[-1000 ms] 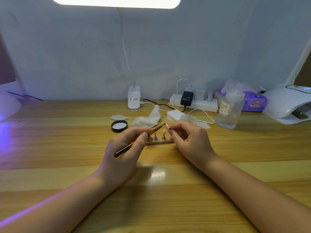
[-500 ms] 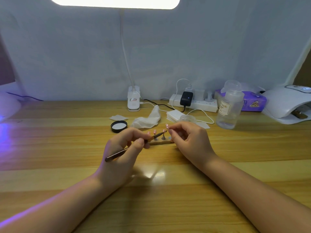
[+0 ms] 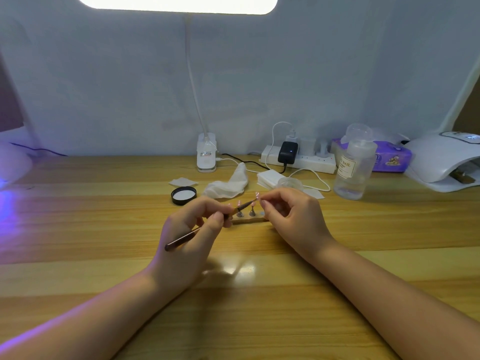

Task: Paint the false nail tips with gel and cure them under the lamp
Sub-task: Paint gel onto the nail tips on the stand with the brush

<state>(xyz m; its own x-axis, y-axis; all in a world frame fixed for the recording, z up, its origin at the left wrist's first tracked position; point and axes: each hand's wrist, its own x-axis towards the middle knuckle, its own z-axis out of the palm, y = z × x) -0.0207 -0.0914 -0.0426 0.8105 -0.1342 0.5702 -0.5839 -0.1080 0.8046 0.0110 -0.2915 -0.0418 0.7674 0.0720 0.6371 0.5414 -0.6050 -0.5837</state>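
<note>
Clearance: wide on the near table, tight beyond your hands.

Your left hand (image 3: pixel 189 237) and right hand (image 3: pixel 293 219) close in on the nail stand (image 3: pixel 249 218) from both sides, so reach it from above only. Directly behind, the black lid (image 3: pixel 183 195), crumpled cloth (image 3: pixel 228 184), wipe stack (image 3: pixel 270 178) and what appears to be a small clear jar (image 3: pixel 291 183) form a broken row, with narrow gaps between them. The bottle (image 3: pixel 353 170) stands upright between your right hand and the curing lamp (image 3: pixel 441 159); pass in front of it. A white cable (image 3: pixel 319 180) loops beside it. The table (image 3: pixel 91 229) gives you broad bare wood to the left.
</note>
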